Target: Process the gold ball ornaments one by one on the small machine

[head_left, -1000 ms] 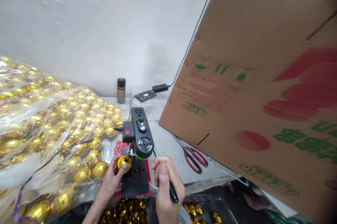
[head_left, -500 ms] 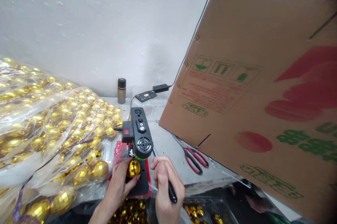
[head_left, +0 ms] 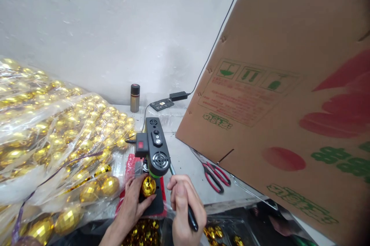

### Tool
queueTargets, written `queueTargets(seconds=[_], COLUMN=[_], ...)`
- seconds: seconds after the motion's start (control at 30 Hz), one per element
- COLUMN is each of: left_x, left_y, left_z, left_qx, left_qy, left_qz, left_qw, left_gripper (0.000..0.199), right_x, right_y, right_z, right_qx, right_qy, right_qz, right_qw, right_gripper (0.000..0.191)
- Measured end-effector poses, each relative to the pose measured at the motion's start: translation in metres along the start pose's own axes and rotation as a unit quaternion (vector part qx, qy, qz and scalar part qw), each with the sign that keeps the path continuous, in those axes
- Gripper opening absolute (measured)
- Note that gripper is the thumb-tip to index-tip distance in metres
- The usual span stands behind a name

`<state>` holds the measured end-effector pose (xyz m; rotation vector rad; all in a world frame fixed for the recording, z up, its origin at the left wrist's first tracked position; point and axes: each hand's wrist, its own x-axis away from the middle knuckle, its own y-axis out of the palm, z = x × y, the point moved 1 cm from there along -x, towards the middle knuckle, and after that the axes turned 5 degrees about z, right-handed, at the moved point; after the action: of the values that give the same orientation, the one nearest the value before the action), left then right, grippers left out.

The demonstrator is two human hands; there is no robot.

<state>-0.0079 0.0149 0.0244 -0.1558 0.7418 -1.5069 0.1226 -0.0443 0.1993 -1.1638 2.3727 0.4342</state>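
Observation:
A small gold mirrored ball [head_left: 148, 186] sits under the head of a black bench machine [head_left: 158, 148] with round grilles on top. My left hand [head_left: 133, 199] grips the ball between thumb and fingers, over the machine's black base [head_left: 153, 206]. To the right, my right hand [head_left: 186, 209] is wrapped round the black-handled lever [head_left: 192, 218], whose metal rod reaches up toward the machine. A red sheet [head_left: 133, 163] shows beneath the base.
Bagged gold mirrored balls [head_left: 69, 134] are heaped on the left. A large cardboard box [head_left: 260, 123] leans at the right, with red-handled scissors [head_left: 215, 176] beside it. A dark-capped bottle [head_left: 135, 98] and black power adapter [head_left: 178, 96] stand behind. Trays of gold pieces [head_left: 216, 234] lie below the table edge.
The camera view has shifted slightly. Both hands keep their holds on the ball and the lever, with little visible movement.

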Motion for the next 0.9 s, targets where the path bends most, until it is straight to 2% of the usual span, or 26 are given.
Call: queueTargets(seconds=[0.13, 0.33, 0.47, 0.7, 0.9], left_x=[0.004, -0.005, -0.006, 0.000, -0.001], left_y=[-0.002, 0.006, 0.009, 0.014, 0.016], left_z=[-0.005, -0.001, -0.003, -0.009, -0.009], left_qx=[-0.005, -0.027, -0.033, -0.044, -0.041], left_qy=[0.014, 0.029, 0.040, 0.041, 0.043], left_qz=[-0.006, -0.016, -0.033, -0.034, -0.039], left_qw=[1.000, 0.999, 0.998, 0.998, 0.997], left_gripper=[0.051, 0.048, 0.051, 0.053, 0.049], right_x=[0.001, 0.001, 0.008, 0.025, 0.028], right_y=[0.001, 0.000, -0.004, -0.010, -0.006], right_z=[0.000, 0.000, 0.013, 0.041, 0.052], right_qx=[-0.008, -0.001, -0.004, 0.037, 0.014], right_qy=[0.017, 0.000, -0.016, -0.081, -0.086], right_qz=[0.006, 0.008, 0.000, -0.007, 0.019], right_qw=[1.000, 1.000, 1.000, 0.996, 0.996], right_gripper=[0.040, 0.042, 0.041, 0.043, 0.041])
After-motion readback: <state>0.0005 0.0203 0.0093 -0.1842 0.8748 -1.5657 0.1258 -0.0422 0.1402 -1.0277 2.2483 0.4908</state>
